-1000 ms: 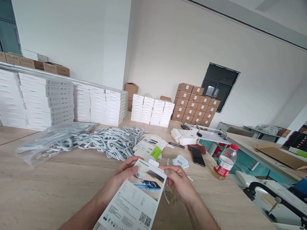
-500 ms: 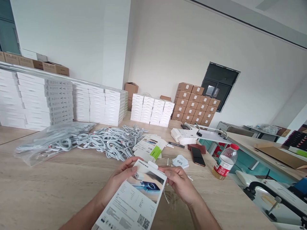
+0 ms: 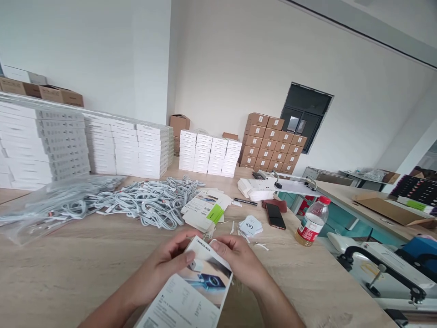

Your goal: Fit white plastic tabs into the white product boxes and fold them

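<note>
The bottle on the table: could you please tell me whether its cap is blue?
No, the plastic bottle has a red cap.

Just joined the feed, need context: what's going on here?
A person holds a white printed box in both hands, the left hand and right hand gripping its top end. On the wooden table ahead lie a heap of loose cables, flat printed cartons, a phone and a plastic bottle. Stacks of white boxes stand beyond.
</note>
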### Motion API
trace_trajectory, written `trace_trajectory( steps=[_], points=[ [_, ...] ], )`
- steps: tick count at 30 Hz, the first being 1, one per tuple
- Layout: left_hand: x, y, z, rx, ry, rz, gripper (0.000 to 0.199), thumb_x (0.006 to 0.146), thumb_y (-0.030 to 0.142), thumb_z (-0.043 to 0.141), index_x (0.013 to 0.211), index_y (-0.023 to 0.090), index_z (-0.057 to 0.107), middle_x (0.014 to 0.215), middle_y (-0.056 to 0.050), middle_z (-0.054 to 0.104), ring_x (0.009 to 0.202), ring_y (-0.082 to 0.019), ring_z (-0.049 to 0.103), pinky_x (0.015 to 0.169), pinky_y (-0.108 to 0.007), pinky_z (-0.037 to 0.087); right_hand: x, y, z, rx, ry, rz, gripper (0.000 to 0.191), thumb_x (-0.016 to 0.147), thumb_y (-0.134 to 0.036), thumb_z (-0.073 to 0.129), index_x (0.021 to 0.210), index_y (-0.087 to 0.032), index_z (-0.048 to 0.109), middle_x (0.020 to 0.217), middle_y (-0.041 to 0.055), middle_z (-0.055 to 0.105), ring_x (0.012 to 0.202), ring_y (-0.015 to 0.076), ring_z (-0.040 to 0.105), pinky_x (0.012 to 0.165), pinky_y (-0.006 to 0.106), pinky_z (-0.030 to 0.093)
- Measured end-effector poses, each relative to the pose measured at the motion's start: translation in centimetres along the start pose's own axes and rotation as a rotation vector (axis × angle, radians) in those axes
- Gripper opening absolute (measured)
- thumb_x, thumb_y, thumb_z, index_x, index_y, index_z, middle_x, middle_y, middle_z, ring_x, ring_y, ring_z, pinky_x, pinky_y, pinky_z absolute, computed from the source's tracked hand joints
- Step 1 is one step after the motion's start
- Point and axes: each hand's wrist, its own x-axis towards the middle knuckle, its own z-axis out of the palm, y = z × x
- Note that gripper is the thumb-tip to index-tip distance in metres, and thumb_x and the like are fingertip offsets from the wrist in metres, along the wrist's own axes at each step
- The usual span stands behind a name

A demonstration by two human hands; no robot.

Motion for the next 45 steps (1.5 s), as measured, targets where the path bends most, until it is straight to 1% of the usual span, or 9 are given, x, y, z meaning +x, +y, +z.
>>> trace_trajectory(
  steps=[13, 15, 18, 21, 24, 30, 37, 41, 45],
  points=[
    [0.0, -0.5, 0.3, -0.044, -0.079, 0.033, 0.035, 0.082, 0.038, 0.070, 0.115, 0.027, 0.063, 0.096, -0.002, 0.069, 0.083, -0.019, 0.063, 0.071, -0.026, 0.049, 0.5, 1.6, 0.7, 0.357, 0.027, 0.287, 0.047, 0.051, -0.052, 0.089, 0.069, -0.015, 0.067, 0.059, -0.0019, 0.064, 0.051, 0.0102, 0.053, 0.053, 0.023, 0.038],
    [0.3, -0.5, 0.4, -0.069, -0.060, 0.024, 0.035, 0.082, 0.037, 0.070, 0.116, 0.027, 0.062, 0.096, -0.002, 0.070, 0.083, -0.020, 0.065, 0.071, -0.026, 0.050, 0.9, 1.7, -0.1, 0.201, 0.053, 0.197, 0.049, 0.065, -0.063, 0.077, 0.072, -0.015, 0.068, 0.062, 0.0012, 0.065, 0.054, 0.0128, 0.055, 0.055, 0.025, 0.041],
    [0.8, -0.2, 0.4, -0.120, 0.050, 0.000, 0.039, 0.081, 0.039, 0.071, 0.116, 0.026, 0.059, 0.093, -0.002, 0.072, 0.076, -0.019, 0.068, 0.063, -0.025, 0.050, 1.6, 2.3, -2.9, -0.337, 0.300, -0.008, 0.051, 0.085, -0.065, 0.052, 0.078, -0.018, 0.071, 0.074, 0.0064, 0.069, 0.070, 0.0211, 0.063, 0.066, 0.033, 0.049],
    [1.4, 0.0, -0.2, -0.255, 0.266, -0.034, 0.042, 0.077, 0.038, 0.075, 0.113, 0.027, 0.056, 0.078, 0.002, 0.071, 0.059, -0.016, 0.066, 0.050, -0.021, 0.047, 2.3, 3.4, -6.5, -0.647, 0.536, -0.082, 0.034, 0.081, -0.048, 0.062, 0.097, -0.020, 0.072, 0.111, 0.0118, 0.069, 0.113, 0.0307, 0.056, 0.099, 0.042, 0.041],
    [2.2, -0.3, -1.5, -0.429, 0.495, -0.023, 0.032, 0.073, 0.028, 0.077, 0.097, 0.025, 0.057, 0.067, 0.004, 0.068, 0.054, -0.016, 0.065, 0.046, -0.021, 0.048, 2.5, 4.7, -8.8, -0.783, 0.582, -0.038, 0.033, 0.071, -0.031, 0.069, 0.103, -0.021, 0.073, 0.128, 0.0122, 0.064, 0.129, 0.0331, 0.046, 0.110, 0.046, 0.031],
    [3.4, -1.4, -3.9, -0.455, 0.609, 0.034, 0.005, 0.082, 0.015, 0.065, 0.086, 0.016, 0.061, 0.074, -0.002, 0.071, 0.057, -0.013, 0.067, 0.044, -0.020, 0.054, 2.6, 5.8, -9.6, -0.941, 0.522, -0.066, 0.028, 0.085, -0.030, 0.050, 0.089, -0.025, 0.077, 0.108, 0.0075, 0.075, 0.108, 0.0270, 0.065, 0.102, 0.040, 0.041],
    [3.6, -1.6, -4.4, -0.462, 0.638, -0.012, 0.006, 0.088, 0.014, 0.059, 0.091, 0.013, 0.064, 0.072, -0.003, 0.070, 0.053, -0.012, 0.066, 0.040, -0.020, 0.054, 2.5, 5.4, -9.9, -0.904, 0.502, -0.159, 0.025, 0.080, -0.035, 0.055, 0.073, -0.026, 0.077, 0.094, 0.0066, 0.078, 0.093, 0.0276, 0.070, 0.091, 0.039, 0.048],
    [3.7, -1.6, -4.5, -0.461, 0.650, -0.029, 0.008, 0.089, 0.012, 0.058, 0.093, 0.014, 0.064, 0.076, -0.003, 0.071, 0.053, -0.011, 0.066, 0.039, -0.019, 0.055, 2.2, 4.5, -9.8, -0.802, 0.617, -0.249, 0.037, 0.085, -0.045, 0.050, 0.086, -0.020, 0.077, 0.100, 0.0118, 0.076, 0.097, 0.0283, 0.068, 0.093, 0.040, 0.047],
    [3.9, -1.8, -4.4, -0.456, 0.657, -0.040, 0.005, 0.088, 0.012, 0.060, 0.091, 0.014, 0.063, 0.073, -0.004, 0.071, 0.051, -0.012, 0.065, 0.040, -0.019, 0.055, 1.7, 2.9, -8.7, -0.594, 0.764, -0.257, 0.052, 0.087, -0.059, 0.048, 0.091, -0.014, 0.075, 0.084, 0.0111, 0.075, 0.073, 0.0247, 0.066, 0.068, 0.035, 0.052]
  ],
)
